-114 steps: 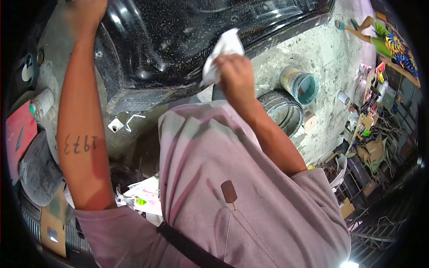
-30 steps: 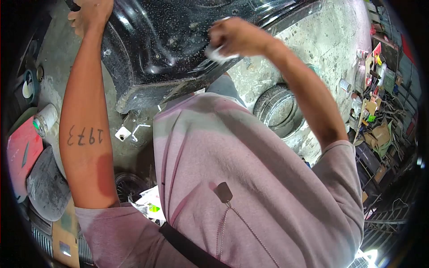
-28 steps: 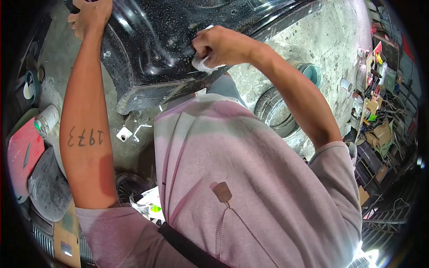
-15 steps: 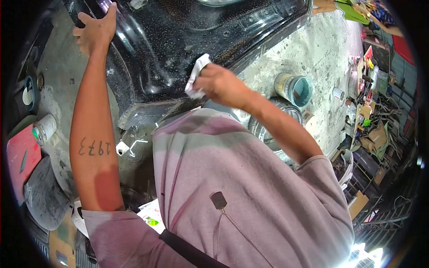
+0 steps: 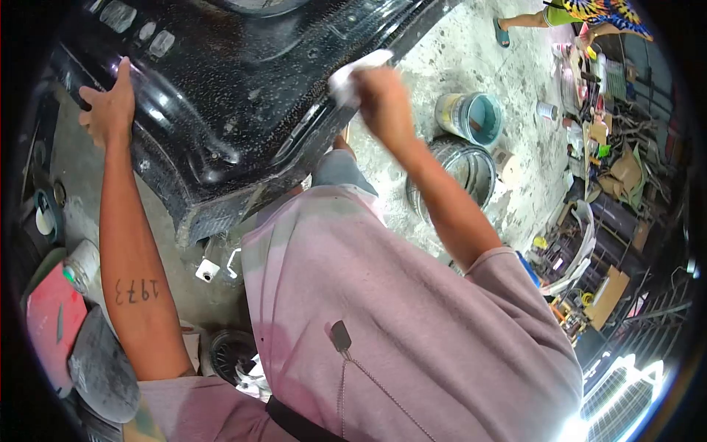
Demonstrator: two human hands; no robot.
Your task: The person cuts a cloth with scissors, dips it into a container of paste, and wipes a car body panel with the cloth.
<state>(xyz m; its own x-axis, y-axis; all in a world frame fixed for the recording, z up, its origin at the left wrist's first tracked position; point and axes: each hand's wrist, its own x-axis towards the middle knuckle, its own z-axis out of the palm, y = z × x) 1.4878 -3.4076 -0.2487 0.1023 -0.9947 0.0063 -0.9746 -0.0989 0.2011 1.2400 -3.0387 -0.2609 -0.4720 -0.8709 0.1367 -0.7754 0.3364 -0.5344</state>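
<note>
A large black sheet-metal panel [image 5: 199, 88], shaped like a vehicle body part, fills the upper middle of the head view. Light specks cover its surface. My left hand [image 5: 110, 107] lies against its left edge, fingers spread and one fingertip on the metal. On the right side, my right hand [image 5: 383, 103] is closed around a crumpled white cloth [image 5: 361, 71] at the panel's right edge. Motion blurs this hand and part of the cloth, so exact contact with the metal is hard to make out.
Right of the panel, a bucket with a teal inside [image 5: 482, 118] stands by a black round tub [image 5: 471, 173]. A small can [image 5: 546, 110] stands farther right. Another person's leg [image 5: 524, 21] shows at top right. Clutter [image 5: 626, 177] lines the right side; a red panel [image 5: 55, 317] leans at left.
My right hand has moved up and right with the cloth, toward the panel's right edge. The view has shifted; the panel and my left hand appear lower and farther left. The other person's leg has appeared.
</note>
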